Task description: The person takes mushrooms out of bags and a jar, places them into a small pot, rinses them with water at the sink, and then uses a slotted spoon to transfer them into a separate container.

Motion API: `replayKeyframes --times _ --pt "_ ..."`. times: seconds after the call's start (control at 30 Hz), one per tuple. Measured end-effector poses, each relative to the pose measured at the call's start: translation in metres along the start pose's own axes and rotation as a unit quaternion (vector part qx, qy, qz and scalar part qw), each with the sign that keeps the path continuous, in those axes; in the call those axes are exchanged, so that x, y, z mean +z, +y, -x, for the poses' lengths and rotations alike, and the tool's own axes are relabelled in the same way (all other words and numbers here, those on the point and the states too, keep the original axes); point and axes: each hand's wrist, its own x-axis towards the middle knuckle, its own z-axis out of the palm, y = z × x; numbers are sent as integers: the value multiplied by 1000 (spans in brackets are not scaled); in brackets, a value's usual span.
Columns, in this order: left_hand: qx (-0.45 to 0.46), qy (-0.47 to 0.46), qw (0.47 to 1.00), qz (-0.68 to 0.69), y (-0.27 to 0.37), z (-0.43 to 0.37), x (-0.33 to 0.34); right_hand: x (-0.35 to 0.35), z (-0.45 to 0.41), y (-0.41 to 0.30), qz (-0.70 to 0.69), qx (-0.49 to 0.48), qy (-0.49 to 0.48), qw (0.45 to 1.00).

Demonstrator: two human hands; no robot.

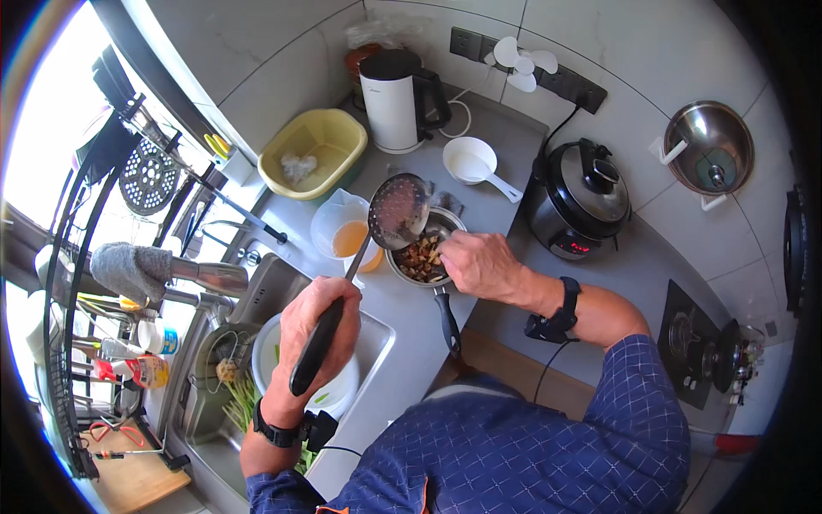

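Note:
My left hand [321, 327] is closed round the black handle of a perforated metal skimmer [399, 211], whose round head is tilted over the far left rim of a small steel saucepan [440, 221]. Brown chopped pieces of food [420, 258] lie in the saucepan. My right hand [481, 265] is at the pan's right side, its fingertips pinched together over the food; whether they hold a piece is hidden. Just left of the pan, a translucent plastic jug [331, 215] contains orange-brown liquid. The saucepan's black handle [447, 324] points toward me.
A yellow basin [347, 125], a white electric kettle [388, 109] and a white ladle-like scoop [471, 160] stand farther back. An electric pressure cooker [581, 202] is on the right. At left, the sink [379, 340] holds a white bowl [350, 379] and green stalks [243, 398].

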Motion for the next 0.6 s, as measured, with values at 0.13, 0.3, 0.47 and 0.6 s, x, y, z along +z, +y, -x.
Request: replayKeyframes --times 0.13,0.3,0.47,0.6 --pt "6 -11 1000 -5 2 -2 2 -5 -13 -6 -2 15 33 999" --pt "8 -12 1000 -2 2 -2 2 -4 -25 -12 42 44 -21 998" --pt "22 -2 1000 -11 0 -1 -1 -6 -16 -6 17 -2 -9 1000" --pt "39 32 999 0 -1 -2 -1 0 -1 9 -7 6 4 1000"
